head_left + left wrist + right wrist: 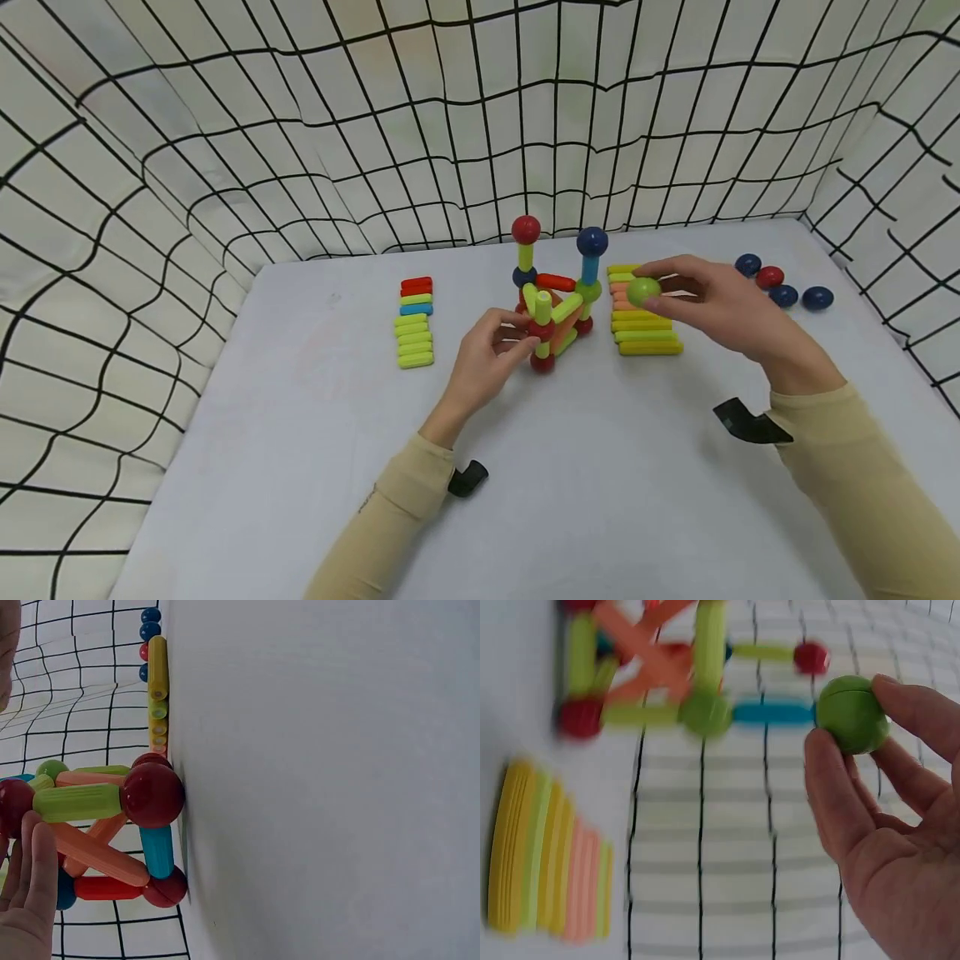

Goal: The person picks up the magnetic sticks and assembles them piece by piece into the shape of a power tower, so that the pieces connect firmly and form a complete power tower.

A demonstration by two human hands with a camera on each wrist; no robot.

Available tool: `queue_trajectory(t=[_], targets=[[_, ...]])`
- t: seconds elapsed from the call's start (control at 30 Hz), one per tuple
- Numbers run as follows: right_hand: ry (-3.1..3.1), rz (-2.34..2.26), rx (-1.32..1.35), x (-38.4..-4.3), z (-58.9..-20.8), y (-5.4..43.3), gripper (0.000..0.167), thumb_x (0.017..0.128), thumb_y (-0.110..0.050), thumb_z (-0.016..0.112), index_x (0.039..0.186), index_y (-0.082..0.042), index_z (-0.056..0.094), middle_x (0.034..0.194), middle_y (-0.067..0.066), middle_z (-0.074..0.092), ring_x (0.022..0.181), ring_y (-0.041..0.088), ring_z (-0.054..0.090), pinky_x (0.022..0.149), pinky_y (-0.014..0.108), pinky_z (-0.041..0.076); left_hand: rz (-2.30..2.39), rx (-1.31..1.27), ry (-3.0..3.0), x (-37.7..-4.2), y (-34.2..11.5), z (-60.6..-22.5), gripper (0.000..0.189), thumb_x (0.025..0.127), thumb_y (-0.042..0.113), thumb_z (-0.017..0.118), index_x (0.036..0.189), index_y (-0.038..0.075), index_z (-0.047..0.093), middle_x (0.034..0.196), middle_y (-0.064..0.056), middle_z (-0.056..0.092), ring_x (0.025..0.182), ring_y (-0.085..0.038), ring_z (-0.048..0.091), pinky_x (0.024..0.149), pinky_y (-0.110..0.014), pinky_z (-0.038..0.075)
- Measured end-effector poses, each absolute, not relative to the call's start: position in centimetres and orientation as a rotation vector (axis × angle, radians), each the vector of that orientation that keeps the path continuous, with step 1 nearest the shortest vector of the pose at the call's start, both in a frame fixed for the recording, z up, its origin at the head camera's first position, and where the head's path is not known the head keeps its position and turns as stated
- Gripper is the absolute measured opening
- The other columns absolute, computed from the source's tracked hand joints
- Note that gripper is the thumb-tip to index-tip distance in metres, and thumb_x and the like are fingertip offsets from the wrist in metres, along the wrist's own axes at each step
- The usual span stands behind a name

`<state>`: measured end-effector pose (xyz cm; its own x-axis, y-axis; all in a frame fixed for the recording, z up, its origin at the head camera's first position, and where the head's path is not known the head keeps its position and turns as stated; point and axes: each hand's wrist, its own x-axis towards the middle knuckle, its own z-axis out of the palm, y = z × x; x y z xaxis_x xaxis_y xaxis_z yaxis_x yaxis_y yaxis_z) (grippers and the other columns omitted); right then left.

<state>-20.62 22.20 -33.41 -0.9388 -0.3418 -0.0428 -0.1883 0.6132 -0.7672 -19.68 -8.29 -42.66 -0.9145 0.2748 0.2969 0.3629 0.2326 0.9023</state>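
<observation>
My right hand [716, 304] pinches a green ball [642, 292] between thumb and fingertips, above the rods at the right. In the right wrist view the same green ball [847, 724] shows a groove, and a blue rod [772, 714] lies behind it. My left hand [483, 358] holds the near corner of a ball-and-rod structure at a red ball [542, 330]. A short yellow-green rod [543, 307] stands up from that ball with a bare top. Behind it, two uprights end in a red ball [526, 229] and a dark blue ball [592, 242].
Short rods [415, 340] in red, blue and yellow-green lie in a column at the left. Longer yellow and orange rods [648, 337] lie right of the structure. Several loose balls [783, 296] sit at the far right. Black netting [480, 150] surrounds the white table [300, 417].
</observation>
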Motion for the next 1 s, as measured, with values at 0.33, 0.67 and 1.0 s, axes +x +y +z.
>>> queue_trajectory(t=[0.33, 0.67, 1.0], targets=[[2.538, -1.521, -0.852, -19.8, -32.3, 15.5, 0.040, 0.095, -0.013, 0.064, 0.134, -0.007, 0.056, 0.131, 0.006, 0.056, 0.118, 0.022, 0.058, 0.097, 0.025, 0.047, -1.621, -0.503, -2.389, -21.0, -8.0, -41.6, 0.021, 0.100, 0.016, 0.057, 0.118, 0.005, 0.059, 0.111, -0.007, 0.064, 0.104, -0.017, 0.060, 0.089, -0.036, 0.053], [2.526, -1.532, -0.919, -20.5, -33.1, 14.5, 0.039, 0.094, -0.009, 0.066, 0.131, -0.002, 0.057, 0.131, 0.008, 0.057, 0.116, 0.024, 0.059, 0.097, 0.030, 0.048, -1.738, -0.433, -2.544, -25.0, -8.4, -40.5, 0.047, 0.100, 0.020, 0.056, 0.144, 0.010, 0.044, 0.143, -0.005, 0.049, 0.132, -0.017, 0.044, 0.105, -0.032, 0.042], [2.483, -1.530, -0.803, -20.1, -34.2, 15.5, 0.050, 0.093, -0.019, 0.069, 0.138, -0.006, 0.052, 0.132, 0.006, 0.056, 0.120, 0.023, 0.057, 0.095, 0.030, 0.050, -1.757, -0.404, -2.593, -24.8, -9.4, -40.9, 0.040, 0.097, 0.021, 0.062, 0.135, 0.008, 0.054, 0.131, -0.006, 0.058, 0.124, -0.019, 0.053, 0.104, -0.032, 0.044]])
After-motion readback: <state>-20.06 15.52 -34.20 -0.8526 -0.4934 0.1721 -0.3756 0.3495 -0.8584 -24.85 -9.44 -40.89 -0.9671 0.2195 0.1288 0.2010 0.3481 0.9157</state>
